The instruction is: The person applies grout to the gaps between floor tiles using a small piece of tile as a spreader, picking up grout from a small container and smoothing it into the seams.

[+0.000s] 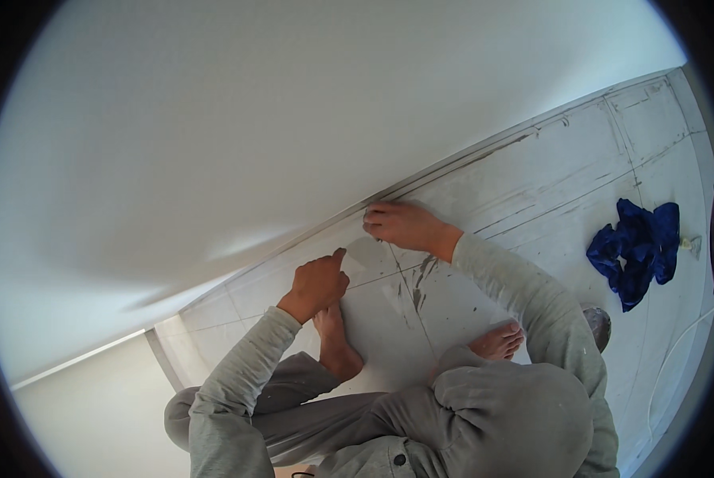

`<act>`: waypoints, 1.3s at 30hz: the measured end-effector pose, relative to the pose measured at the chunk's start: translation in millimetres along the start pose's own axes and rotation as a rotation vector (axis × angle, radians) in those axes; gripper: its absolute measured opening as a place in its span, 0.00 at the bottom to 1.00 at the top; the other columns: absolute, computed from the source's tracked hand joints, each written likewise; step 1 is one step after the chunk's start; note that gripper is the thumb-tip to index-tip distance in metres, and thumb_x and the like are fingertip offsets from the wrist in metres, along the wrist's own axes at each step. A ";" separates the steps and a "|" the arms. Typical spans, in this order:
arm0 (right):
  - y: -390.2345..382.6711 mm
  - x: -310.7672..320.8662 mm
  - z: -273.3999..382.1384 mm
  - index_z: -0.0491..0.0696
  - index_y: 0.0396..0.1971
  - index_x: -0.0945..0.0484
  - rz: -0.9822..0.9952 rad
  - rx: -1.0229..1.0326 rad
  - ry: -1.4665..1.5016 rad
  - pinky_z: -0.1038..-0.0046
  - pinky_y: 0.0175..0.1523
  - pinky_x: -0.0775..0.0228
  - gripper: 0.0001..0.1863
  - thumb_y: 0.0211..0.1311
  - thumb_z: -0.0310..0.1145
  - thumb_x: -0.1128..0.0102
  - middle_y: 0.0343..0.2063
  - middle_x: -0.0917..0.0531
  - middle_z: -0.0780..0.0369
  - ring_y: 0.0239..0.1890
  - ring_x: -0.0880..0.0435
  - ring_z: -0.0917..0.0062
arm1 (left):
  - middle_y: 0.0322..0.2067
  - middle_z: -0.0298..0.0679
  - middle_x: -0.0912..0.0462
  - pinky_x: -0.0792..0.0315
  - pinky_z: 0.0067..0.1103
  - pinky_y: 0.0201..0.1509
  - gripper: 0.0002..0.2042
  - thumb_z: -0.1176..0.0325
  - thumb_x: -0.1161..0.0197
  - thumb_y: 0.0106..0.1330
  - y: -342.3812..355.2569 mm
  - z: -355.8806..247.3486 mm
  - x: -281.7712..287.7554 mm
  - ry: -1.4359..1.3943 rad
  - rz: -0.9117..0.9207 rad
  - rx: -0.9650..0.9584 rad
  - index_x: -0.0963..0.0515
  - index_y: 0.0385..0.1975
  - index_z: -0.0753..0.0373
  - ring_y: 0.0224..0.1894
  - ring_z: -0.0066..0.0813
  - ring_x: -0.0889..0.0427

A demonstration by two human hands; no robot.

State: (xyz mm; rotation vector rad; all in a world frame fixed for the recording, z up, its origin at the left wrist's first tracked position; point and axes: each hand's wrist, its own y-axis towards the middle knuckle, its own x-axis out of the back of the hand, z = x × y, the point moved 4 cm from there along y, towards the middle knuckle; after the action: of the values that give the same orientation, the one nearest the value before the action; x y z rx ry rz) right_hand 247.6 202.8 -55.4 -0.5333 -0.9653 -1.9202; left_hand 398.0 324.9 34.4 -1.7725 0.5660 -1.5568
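Left hand (319,280) curled loosely, thumb up, over pale grey floor tile (389,319). Right hand (401,223) flat, fingers pressed against white wall base (309,231). Crumpled blue cloth (634,248) well apart.

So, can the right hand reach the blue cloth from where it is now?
Probably not without shifting: the right hand is at the wall base, and the blue cloth lies well off to the right. The tiled floor between them is bare.
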 end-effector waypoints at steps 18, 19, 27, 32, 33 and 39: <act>-37.3 6.2 61.7 0.47 0.32 0.15 0.383 -0.070 -0.163 0.71 0.57 0.27 0.07 0.55 0.30 0.38 0.42 0.17 0.65 0.53 0.23 0.70 | 0.42 0.58 0.14 0.22 0.47 0.51 0.27 0.64 0.42 0.64 -29.8 -9.1 -41.3 -0.283 -0.089 0.139 0.30 0.64 0.64 0.45 0.59 0.15; -38.9 6.4 65.2 0.46 0.32 0.15 0.622 -0.110 -0.103 0.71 0.57 0.27 0.07 0.55 0.30 0.38 0.44 0.17 0.65 0.53 0.24 0.70 | 0.42 0.59 0.14 0.22 0.48 0.51 0.26 0.64 0.43 0.64 -28.5 -11.6 -42.3 -0.289 -0.102 0.123 0.30 0.64 0.64 0.44 0.60 0.15; -53.8 5.0 74.6 0.45 0.36 0.16 0.160 -0.143 -0.267 0.71 0.56 0.27 0.10 0.55 0.31 0.38 0.38 0.16 0.63 0.53 0.24 0.69 | 0.33 0.50 0.13 0.22 0.43 0.47 0.29 0.65 0.42 0.64 -13.0 -20.7 -55.8 -0.359 -0.197 0.187 0.31 0.66 0.65 0.38 0.54 0.14; -18.0 3.5 66.3 0.45 0.41 0.18 0.449 -0.237 -0.024 0.70 0.59 0.26 0.13 0.56 0.30 0.38 0.47 0.17 0.62 0.56 0.25 0.69 | 0.34 0.49 0.13 0.22 0.42 0.47 0.31 0.67 0.41 0.64 -15.8 -13.0 -59.5 -0.399 -0.282 0.204 0.34 0.69 0.67 0.39 0.53 0.14; -3.8 4.1 54.6 0.45 0.40 0.18 0.192 -0.174 -0.141 0.70 0.59 0.26 0.12 0.56 0.31 0.38 0.44 0.17 0.62 0.55 0.25 0.69 | 0.34 0.49 0.13 0.22 0.42 0.47 0.31 0.68 0.41 0.64 -13.5 -14.9 -60.2 -0.428 -0.303 0.221 0.35 0.68 0.67 0.39 0.53 0.14; 1.2 -9.5 32.4 0.46 0.36 0.18 -0.003 -0.162 -0.269 0.70 0.57 0.26 0.09 0.55 0.31 0.38 0.39 0.17 0.63 0.53 0.23 0.69 | 0.32 0.51 0.14 0.22 0.41 0.45 0.30 0.68 0.41 0.64 -9.3 -23.5 -63.2 -0.474 -0.300 0.238 0.34 0.68 0.68 0.37 0.54 0.14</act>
State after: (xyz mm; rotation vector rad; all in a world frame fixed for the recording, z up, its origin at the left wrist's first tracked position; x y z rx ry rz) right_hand 253.0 233.2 -41.9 -0.9029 -0.9814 -1.9736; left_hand 362.5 371.4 -0.3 -2.0065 -0.1142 -1.2563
